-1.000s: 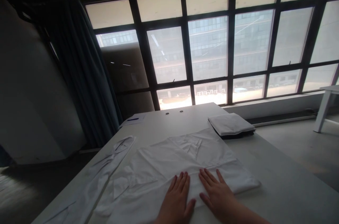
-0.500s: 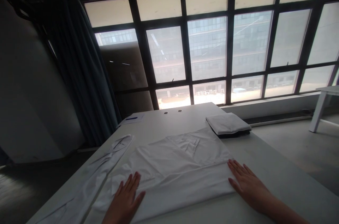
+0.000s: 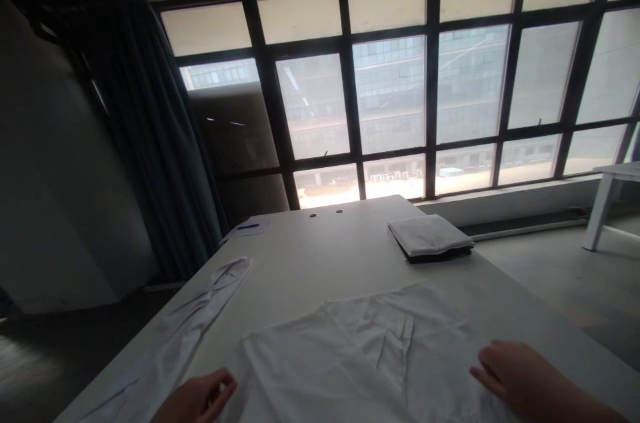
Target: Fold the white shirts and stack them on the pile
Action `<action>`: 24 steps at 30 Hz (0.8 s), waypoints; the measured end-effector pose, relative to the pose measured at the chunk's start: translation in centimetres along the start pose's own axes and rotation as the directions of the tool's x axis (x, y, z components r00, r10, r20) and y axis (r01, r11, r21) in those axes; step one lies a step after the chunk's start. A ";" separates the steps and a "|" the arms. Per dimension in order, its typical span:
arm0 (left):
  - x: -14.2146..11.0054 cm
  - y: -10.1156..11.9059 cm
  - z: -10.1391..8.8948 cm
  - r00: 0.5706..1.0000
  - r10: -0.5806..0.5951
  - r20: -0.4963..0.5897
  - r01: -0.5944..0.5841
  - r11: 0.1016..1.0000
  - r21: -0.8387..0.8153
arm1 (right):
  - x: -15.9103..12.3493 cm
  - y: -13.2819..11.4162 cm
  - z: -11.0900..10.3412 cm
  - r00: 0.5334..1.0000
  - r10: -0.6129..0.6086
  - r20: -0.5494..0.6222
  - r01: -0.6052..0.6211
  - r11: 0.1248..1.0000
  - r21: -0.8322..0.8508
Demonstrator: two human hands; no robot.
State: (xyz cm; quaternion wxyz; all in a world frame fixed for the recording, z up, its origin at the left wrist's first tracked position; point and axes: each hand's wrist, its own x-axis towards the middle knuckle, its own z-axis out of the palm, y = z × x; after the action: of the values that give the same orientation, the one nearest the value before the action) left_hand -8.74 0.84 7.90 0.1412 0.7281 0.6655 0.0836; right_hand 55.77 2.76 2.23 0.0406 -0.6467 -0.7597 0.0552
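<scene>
White cloth (image 3: 360,363) lies crosswise between 2 hands: left hand (image 3: 200,400) curled at its near-left corner, right hand (image 3: 515,376) with fingers together on its right edge — any pinch unclear.

Here we've got two bare hands, the left hand (image 3: 197,400) and the right hand (image 3: 507,370), both slim-fingered! The right forearm (image 3: 575,400) runs bare right out of frame.

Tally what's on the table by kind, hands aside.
Spread white cloth: 1
Long white strip: 1 (cannot tell if joined to the cloth)
Folded stack: 1
Paper sheet: 1
Blue pen: 1
Total: 5
</scene>
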 end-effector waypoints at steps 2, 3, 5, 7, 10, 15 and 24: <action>1.8 -0.4 -0.7 0.998 0.009 -0.069 -0.011 1.000 -0.022 | 2.2 0.3 -0.7 0.998 -0.026 -0.050 0.027 0.999 0.021; 2.9 -0.6 -0.8 0.995 0.007 -0.097 -0.011 0.999 -0.043 | 3.5 0.3 -1.0 0.997 -0.032 -0.072 0.035 0.999 0.031; 5.2 -1.2 -0.7 0.990 -0.016 -0.140 0.005 0.997 -0.078 | 6.4 -0.1 -1.6 0.994 -0.040 -0.103 0.046 0.997 0.062; 7.1 -1.7 -0.4 0.987 -0.050 -0.150 0.035 0.994 -0.103 | 9.3 -0.6 -2.0 0.993 -0.060 -0.106 0.074 0.988 0.136; 9.0 -2.2 -0.1 0.994 -0.065 -0.094 0.051 0.989 -0.138 | 12.8 -1.2 -2.1 0.990 -0.090 -0.105 0.115 0.960 0.255; 10.0 -3.1 0.0 0.996 -0.085 0.011 0.085 0.974 -0.210 | 16.5 -1.1 -1.1 0.993 -0.063 -0.102 0.092 0.945 0.313; 11.3 -3.1 0.5 0.989 -0.136 0.057 0.147 0.918 -0.367 | 19.6 -0.3 -0.9 0.995 0.018 -0.102 0.020 0.932 0.361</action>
State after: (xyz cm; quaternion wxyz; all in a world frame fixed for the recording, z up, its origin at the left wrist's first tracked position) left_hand -10.37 12.29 5.68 0.2918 0.6396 0.6864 0.1862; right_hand 52.46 22.07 2.94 0.1981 -0.6299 -0.7336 0.1605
